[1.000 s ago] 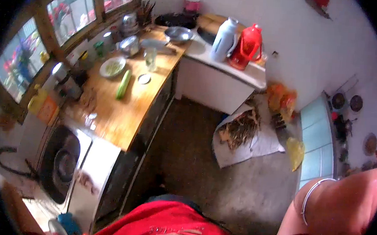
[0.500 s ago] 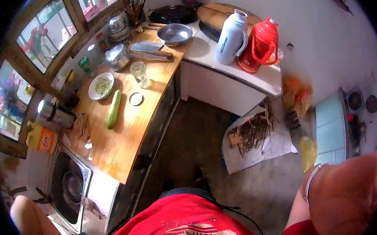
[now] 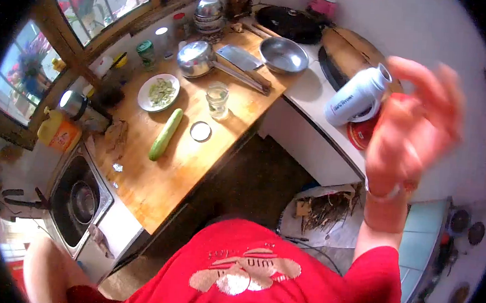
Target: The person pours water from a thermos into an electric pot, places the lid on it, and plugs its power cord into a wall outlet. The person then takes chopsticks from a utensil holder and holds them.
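Observation:
My right hand (image 3: 410,132) is raised at the right, its fingers loosely bent and apart, a little blurred, with nothing seen in them. A bracelet circles its wrist. Just beyond it stand a pale blue thermos flask (image 3: 354,97) and a red thermos (image 3: 359,134), the latter mostly hidden by the hand. Of my left arm (image 3: 46,267) only a bent part shows at the lower left; its hand is out of frame. On the wooden counter lie a green cucumber (image 3: 166,135), a white plate of cut green pieces (image 3: 159,94), a drinking glass (image 3: 217,102) and a round lid (image 3: 201,131).
A cleaver (image 3: 241,57), a metal bowl (image 3: 283,55) and a lidded steel pot (image 3: 196,58) occupy the counter's far part. A sink (image 3: 76,199) is at the left. Sticks (image 3: 329,211) lie on a sheet on the floor.
My right hand has come up from the lower right edge to in front of the red thermos. The view has turned, so the counter sits farther right.

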